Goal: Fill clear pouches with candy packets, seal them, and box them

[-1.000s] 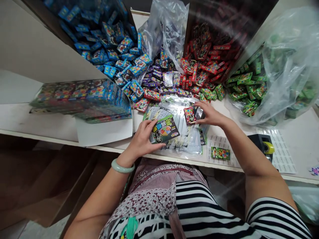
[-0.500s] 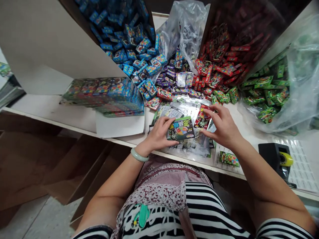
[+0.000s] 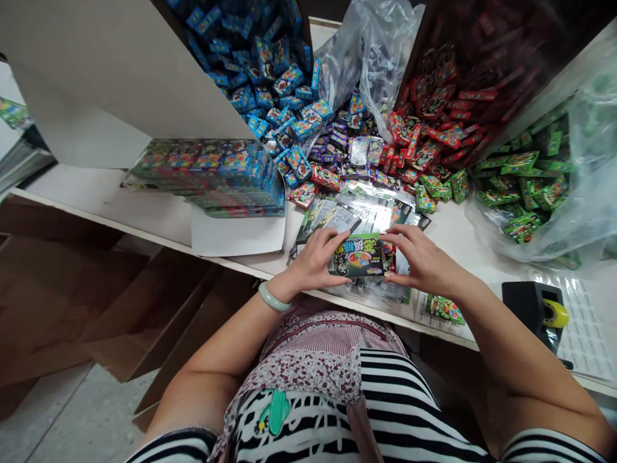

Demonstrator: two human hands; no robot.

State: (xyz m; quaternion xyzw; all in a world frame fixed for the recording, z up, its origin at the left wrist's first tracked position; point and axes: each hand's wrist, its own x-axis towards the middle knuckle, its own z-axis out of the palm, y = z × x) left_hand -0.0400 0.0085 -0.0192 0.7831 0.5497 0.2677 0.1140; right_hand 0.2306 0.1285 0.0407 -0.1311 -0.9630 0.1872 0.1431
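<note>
My left hand (image 3: 319, 261) grips the left end of a black and green printed packet (image 3: 357, 258) between thumb and fingers. At the packet's right end, my right hand (image 3: 418, 258) pinches a small red candy packet (image 3: 388, 254), fingers on its top edge and thumb on its bottom edge. The red packet's left part is hidden by the black and green one; whether it sits inside or behind, I cannot tell. Under both hands lie flat printed packets with clear plastic (image 3: 332, 215). A green candy packet (image 3: 446, 308) lies near the front edge by my right forearm.
Blue candy packets (image 3: 289, 80), purple ones (image 3: 332, 143), red ones (image 3: 434, 135) and bagged green ones (image 3: 523, 164) are heaped behind. Stacked rows of packets (image 3: 207, 170) stand at left. A black tape dispenser (image 3: 527, 308) is at right, beside a label sheet (image 3: 585, 328).
My right hand has moved left and slightly down, bringing the red candy packet against the black and green packet's right end. The left hand still holds that packet. The view has shifted slightly.
</note>
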